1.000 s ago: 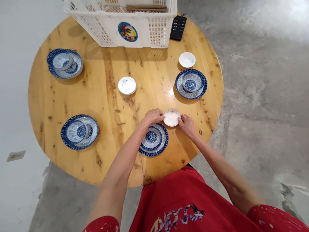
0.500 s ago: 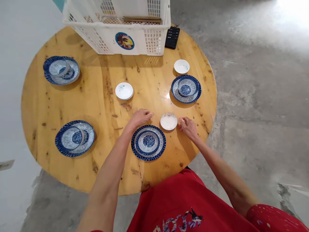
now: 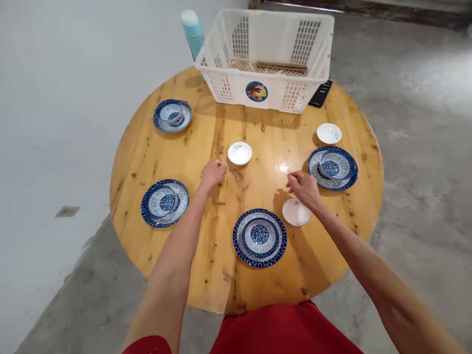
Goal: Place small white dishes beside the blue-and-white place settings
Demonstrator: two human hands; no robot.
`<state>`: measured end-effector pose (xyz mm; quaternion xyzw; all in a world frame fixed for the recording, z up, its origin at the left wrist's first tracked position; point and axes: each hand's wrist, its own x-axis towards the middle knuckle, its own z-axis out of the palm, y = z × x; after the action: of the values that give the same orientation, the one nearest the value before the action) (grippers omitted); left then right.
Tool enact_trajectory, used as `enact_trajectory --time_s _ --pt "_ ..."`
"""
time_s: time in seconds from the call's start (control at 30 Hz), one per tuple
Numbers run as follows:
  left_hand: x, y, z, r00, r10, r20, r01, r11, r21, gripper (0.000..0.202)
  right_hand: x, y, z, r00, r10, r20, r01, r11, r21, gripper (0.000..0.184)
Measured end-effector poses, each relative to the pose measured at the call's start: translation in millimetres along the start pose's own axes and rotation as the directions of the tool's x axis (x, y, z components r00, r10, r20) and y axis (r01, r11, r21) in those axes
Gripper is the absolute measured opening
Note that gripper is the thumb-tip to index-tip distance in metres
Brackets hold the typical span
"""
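Both my hands hover above a round wooden table [image 3: 206,275] and hold nothing. My left hand [image 3: 213,174] has loosely curled fingers and is just short of a small white saucer [image 3: 239,153] at the table's middle. My right hand [image 3: 303,189] hangs, fingers bent, above another small white saucer [image 3: 296,212]. That saucer lies beside a blue patterned plate with a bowl on it [image 3: 259,237] near the front edge.
Three more blue plate-and-bowl sets lie at the left [image 3: 164,202], back left [image 3: 172,115] and right [image 3: 332,167]. A third white saucer [image 3: 329,132] is behind the right set. A white plastic basket [image 3: 266,61], a teal bottle [image 3: 192,28] and a black remote [image 3: 320,94] stand at the back.
Both hands let go of the white saucer by the front plate and lifted away, the left toward the middle saucer. The view rose and turned to take in the whole table.
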<state>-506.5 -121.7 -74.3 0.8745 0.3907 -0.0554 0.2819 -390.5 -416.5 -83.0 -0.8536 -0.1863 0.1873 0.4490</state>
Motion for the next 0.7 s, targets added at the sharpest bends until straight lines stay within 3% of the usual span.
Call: enact_trajectory --time_s 0.17,0.4,0.53,0.7 --pt "25.2 15.6 7.7 0.998 -0.024 -0.050 0.022 0.999 -0.047 0.030 59.5 -41.7 49.3 0.995 0.027 0.101 -0.026 1.000 -0.003 0.017" --pt "44.7 15.1 20.8 0.994 -0.094 -0.053 0.091 0.994 -0.063 0.029 110.9 -62.1 108.6 0.987 0.126 0.095 -0.117 0.988 -0.097 0.020" --pt "46.2 16.8 15.9 0.987 -0.090 -0.133 0.095 0.995 0.029 0.026 119.7 -71.6 122.0 0.991 0.132 0.032 -0.113 0.930 -0.349 0.027" --pt "50.4 22.1 9.9 0.993 -0.060 -0.102 0.070 0.992 0.104 0.025 120.3 -81.2 126.6 0.996 0.093 -0.013 -0.085 0.835 -0.544 0.024"
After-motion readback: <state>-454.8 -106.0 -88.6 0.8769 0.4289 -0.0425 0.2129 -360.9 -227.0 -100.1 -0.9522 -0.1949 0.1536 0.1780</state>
